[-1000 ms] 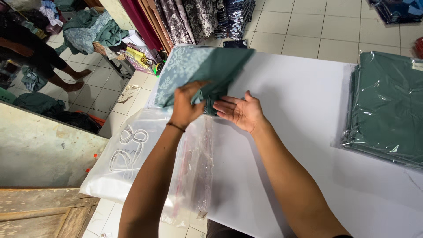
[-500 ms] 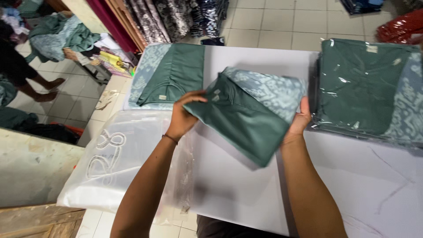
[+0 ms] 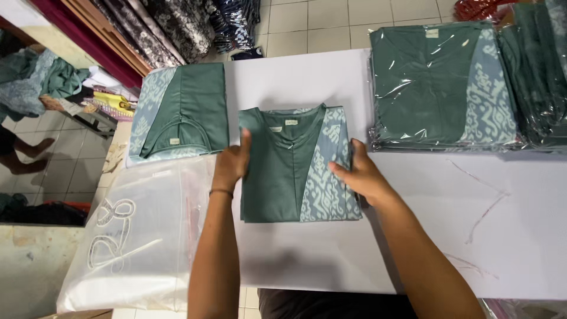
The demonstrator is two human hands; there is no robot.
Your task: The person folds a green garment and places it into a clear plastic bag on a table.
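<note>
A folded green shirt with a pale patterned panel (image 3: 295, 171) lies flat on the white table (image 3: 331, 254), collar away from me. My left hand (image 3: 231, 162) grips its left edge, thumb on top. My right hand (image 3: 361, 174) presses on its right edge, fingers spread over the patterned panel. Another folded green shirt (image 3: 183, 112) lies to the left, just beyond my left hand.
A stack of clear plastic bags (image 3: 139, 230) lies at the table's left end. Bagged green shirts (image 3: 440, 82) are piled at the back right, with more (image 3: 540, 71) at the far right. Hanging fabrics (image 3: 177, 23) and a tiled floor lie beyond. Someone's legs (image 3: 23, 150) show at far left.
The shirt was lifted and turned in both hands. It now lies flat on the table in front of me, collar up, with a hand on each side.
</note>
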